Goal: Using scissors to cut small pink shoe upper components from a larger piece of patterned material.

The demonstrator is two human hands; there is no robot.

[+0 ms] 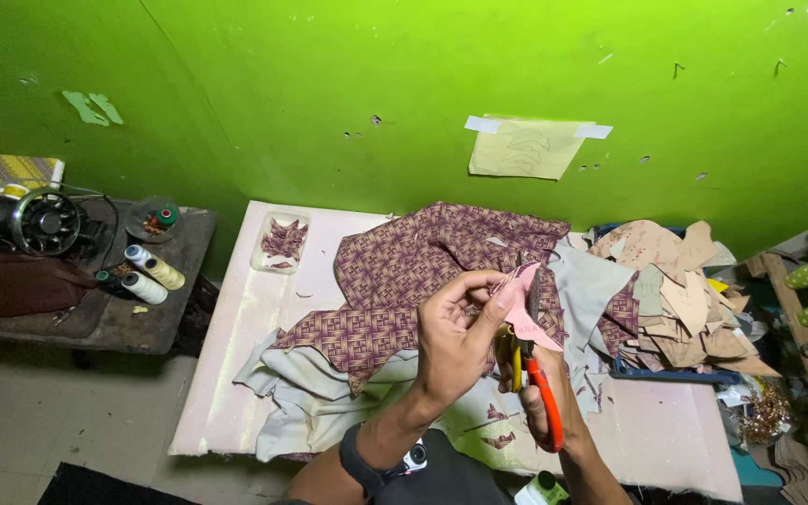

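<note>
On the far left I see a sewing machine (41,223) on a dark side table (133,323), with a few thread spools (153,274) lying near its right edge, well apart from my work. Moving right, a pale tabletop (226,393) carries a small clear tray of cut pieces (282,241) near its back edge, and a big heap of purple patterned fabric (413,257) spread over grey-white lining cloth (301,402).

My left hand (455,337) is raised above that heap, wrist strap showing, thumb and fingers closed in a pinch on a small pink cut piece (527,313). The piece stands just to the right of the left hand, held up off the cloth, its long axis running roughly top to bottom with a pointed end toward the lower right.

My right hand (554,402) sits directly below and slightly right of the piece, wrapped around the orange handles of a pair of scissors (533,374). The blades point upward, close along the piece's line. I cannot tell whether they are touching it or are parted. So the piece lies between the two hands, above the right, beside the left.

Further right, a pile of tan and beige offcuts (680,295) rests on a blue tray (675,376), near but untouched.
</note>
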